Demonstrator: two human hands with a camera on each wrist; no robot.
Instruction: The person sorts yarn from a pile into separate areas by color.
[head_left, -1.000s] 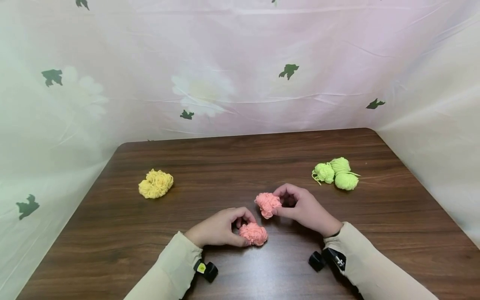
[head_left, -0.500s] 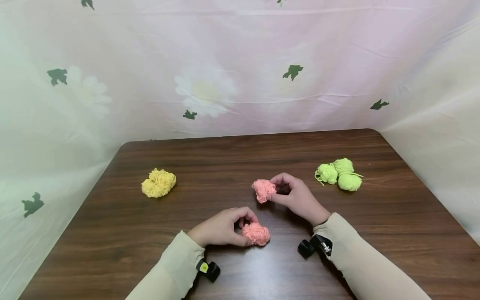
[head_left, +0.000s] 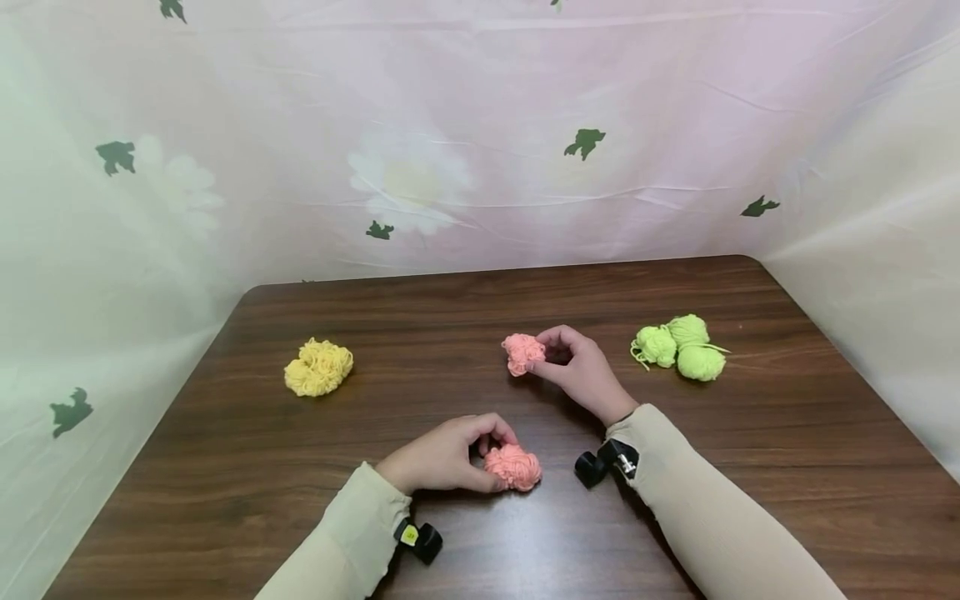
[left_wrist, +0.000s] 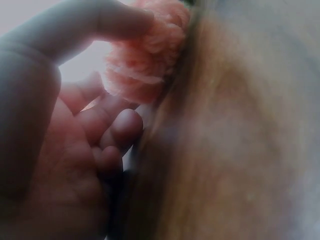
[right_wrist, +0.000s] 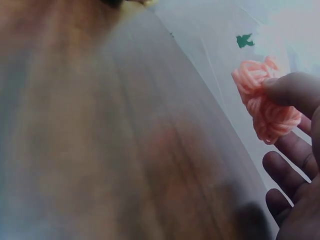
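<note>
My left hand [head_left: 450, 454] pinches a pink ball of yarn [head_left: 515, 468] between thumb and fingers, low over the near middle of the table. In the left wrist view the thumb presses on this fuzzy pink yarn [left_wrist: 145, 60] from above. Farther forward, my right hand [head_left: 588, 375] grips a second pink ball of yarn [head_left: 522, 353] by its right side. The right wrist view shows that yarn ball [right_wrist: 265, 102] between thumb and fingers, apart from the tabletop, its strands loosely wound.
A cluster of yellow yarn [head_left: 318, 367] lies on the left of the dark wooden table [head_left: 420, 325]. Several light green yarn balls [head_left: 701, 362] sit together at the right. A flowered cloth [head_left: 480, 150] hangs behind the table and along its sides.
My right hand has moved forward and slightly left with its pink yarn ball, away from the left hand. The left hand keeps its hold in nearly the same place.
</note>
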